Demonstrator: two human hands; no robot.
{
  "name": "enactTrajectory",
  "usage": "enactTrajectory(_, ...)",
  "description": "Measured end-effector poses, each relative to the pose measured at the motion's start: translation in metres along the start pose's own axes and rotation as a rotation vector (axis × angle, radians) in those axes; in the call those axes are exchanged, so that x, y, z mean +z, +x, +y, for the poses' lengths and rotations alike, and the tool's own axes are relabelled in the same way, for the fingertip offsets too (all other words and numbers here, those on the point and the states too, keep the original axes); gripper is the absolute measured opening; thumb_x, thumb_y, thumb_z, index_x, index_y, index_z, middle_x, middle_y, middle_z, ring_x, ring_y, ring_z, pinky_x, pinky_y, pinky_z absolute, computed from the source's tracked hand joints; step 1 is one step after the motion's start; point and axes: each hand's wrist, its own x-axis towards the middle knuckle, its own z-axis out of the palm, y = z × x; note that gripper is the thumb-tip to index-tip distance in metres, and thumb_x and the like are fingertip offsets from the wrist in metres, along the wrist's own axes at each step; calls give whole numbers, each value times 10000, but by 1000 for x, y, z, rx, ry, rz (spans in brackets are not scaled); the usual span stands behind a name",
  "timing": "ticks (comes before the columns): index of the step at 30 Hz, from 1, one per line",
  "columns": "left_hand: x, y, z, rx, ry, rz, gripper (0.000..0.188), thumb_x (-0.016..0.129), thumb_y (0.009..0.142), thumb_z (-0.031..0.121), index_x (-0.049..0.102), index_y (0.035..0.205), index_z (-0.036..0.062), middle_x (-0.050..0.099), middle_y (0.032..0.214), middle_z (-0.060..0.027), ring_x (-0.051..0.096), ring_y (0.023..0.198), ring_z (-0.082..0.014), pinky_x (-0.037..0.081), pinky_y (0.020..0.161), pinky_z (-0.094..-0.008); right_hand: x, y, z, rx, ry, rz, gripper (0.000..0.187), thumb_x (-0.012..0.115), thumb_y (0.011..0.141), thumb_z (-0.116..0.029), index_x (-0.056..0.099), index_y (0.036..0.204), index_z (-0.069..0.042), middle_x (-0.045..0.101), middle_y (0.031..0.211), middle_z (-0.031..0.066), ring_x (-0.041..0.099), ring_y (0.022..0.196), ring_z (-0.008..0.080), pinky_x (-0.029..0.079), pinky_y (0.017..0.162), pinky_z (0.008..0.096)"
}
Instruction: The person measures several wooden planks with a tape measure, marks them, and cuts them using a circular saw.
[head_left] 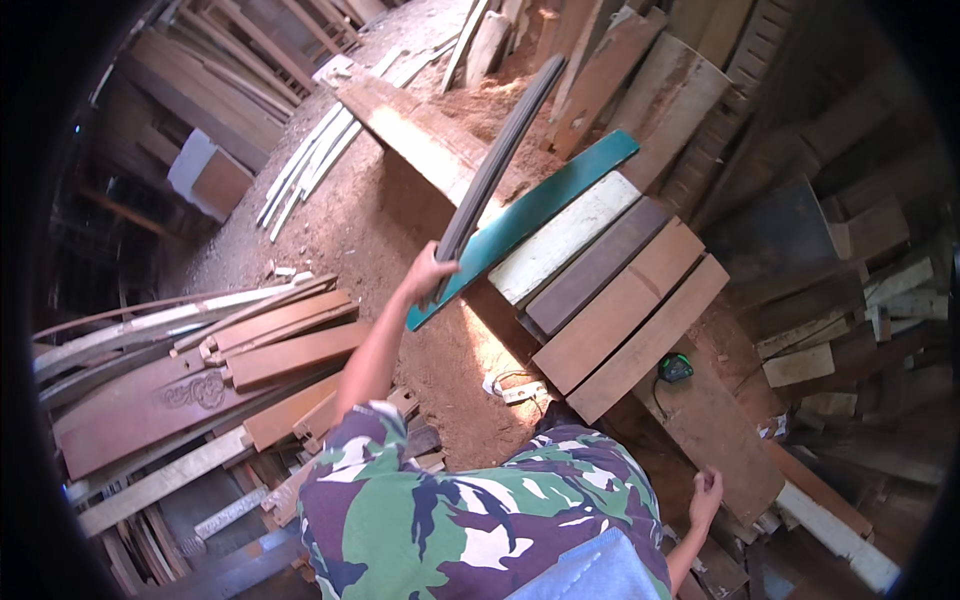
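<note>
My left hand [432,274] is closed around the lower end of a long, dark, grooved wooden moulding [500,150], which slants up and away to the right. Just beneath that hand lies a teal-painted board [560,195], the outermost of several boards side by side on the workbench. Beside it come a whitish board [565,238], a dark brown board [598,265] and two reddish-brown boards [625,305]. Low on the right, my right hand [706,490] hangs near the bench plank [735,455], fingers loosely bent and apart, with nothing visible in them.
A black-and-green tape measure [674,368] rests on the bench plank. A white power strip [522,392] with cables lies below the boards. Stacked planks [290,350], one carved, fill the left; more timber [880,320] piles up on the right. White strips [312,160] lie on the dusty floor.
</note>
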Motion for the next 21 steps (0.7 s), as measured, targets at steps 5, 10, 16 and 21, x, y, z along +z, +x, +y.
enactTrajectory(5, 71, -82, 61, 256, -84, -192, 927, 842, 656, 424, 454, 1408, 45, 641, 1217, -181, 622, 1158, -305, 471, 1037, -437, 8, 41, -120, -198, 441, 56, 402, 663, 1031, -112, 563, 1405, -4, 608, 1295, 105, 602, 1209, 204, 506, 1073, 368)
enactTrajectory(10, 148, -149, 124, 555, 58, -133, 971, 886, 592, 285, 433, 1423, 63, 652, 1159, -232, 680, 1063, -394, 541, 937, -460, -92, 71, -303, -715, 632, 325, 633, 721, 1009, -291, 467, 1527, -30, 587, 1389, 124, 605, 1294, 256, 484, 1078, 390)
enactTrajectory(16, 214, -197, 169, 978, 196, -224, 959, 914, 519, 287, 505, 1355, 53, 654, 1142, -203, 670, 1042, -426, 554, 891, -497, -275, 29, -299, -668, 790, 640, 628, 764, 981, -324, 502, 1482, -52, 624, 1305, 98, 641, 1115, 187, 498, 938, 367)
enactTrajectory(21, 260, -236, 184, 1126, 452, -386, 950, 897, 534, 292, 499, 1361, 44, 632, 1185, -216, 616, 1131, -440, 503, 985, -510, -302, -10, -84, -219, 839, 709, 518, 817, 931, -212, 589, 1383, -107, 673, 1221, 40, 641, 1051, 156, 481, 817, 315)
